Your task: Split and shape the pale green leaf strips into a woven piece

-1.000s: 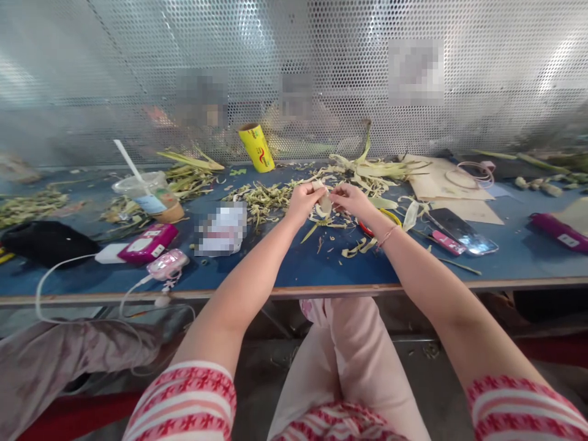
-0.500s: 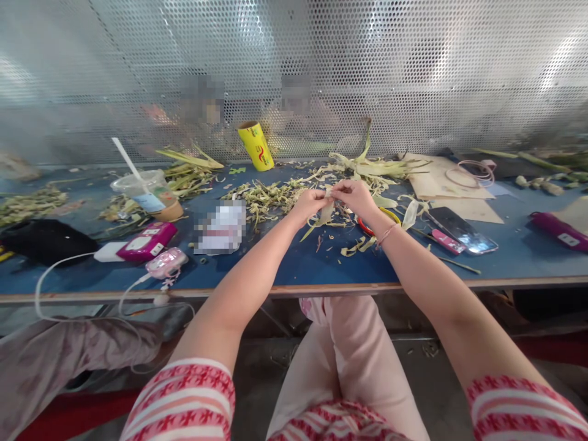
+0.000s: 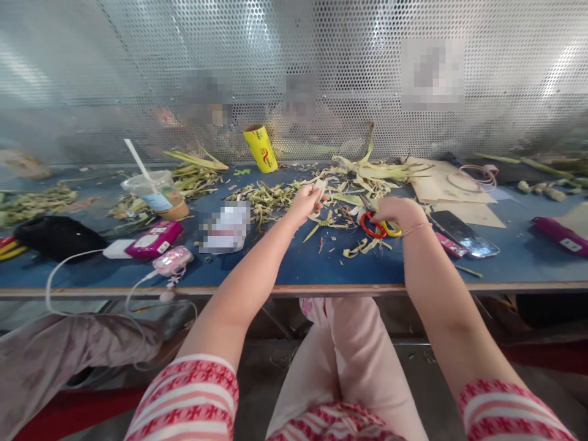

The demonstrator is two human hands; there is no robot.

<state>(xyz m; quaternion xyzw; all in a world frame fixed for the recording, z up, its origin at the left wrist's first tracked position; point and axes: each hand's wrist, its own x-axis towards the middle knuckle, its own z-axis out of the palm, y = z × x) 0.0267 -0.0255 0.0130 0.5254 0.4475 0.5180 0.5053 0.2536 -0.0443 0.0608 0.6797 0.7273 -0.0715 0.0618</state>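
While the left hand (image 3: 307,199) stays up over the counter (image 3: 294,269), pinched shut on a pale leaf strip (image 3: 320,185), I see the right hand (image 3: 395,211) has broken away from it. Half a second ago both hands were working that strip together in the air; now the right one has dropped to the counter, off to the right of the left hand, and its fingers are curled down onto the scissors (image 3: 377,225) with the red and yellow handles. I can't tell whether it has truly closed on them or only rests on top, but I judge the folding has paused and cutting is the step in hand.

The strip sits just above the left fingertips, clear of the counter. Beyond both hands lies the heap of leaf trimmings (image 3: 367,174), with more scraps just below the right wrist.

Containers now: well to the left of the left hand there's a clear plastic cup (image 3: 154,196) with a straw, and a brownish drink low in it. Farther back, a yellow roll (image 3: 260,148) leans on the counter, open end up; its inside I can't see. A phone (image 3: 462,229) lies just right of the right hand.
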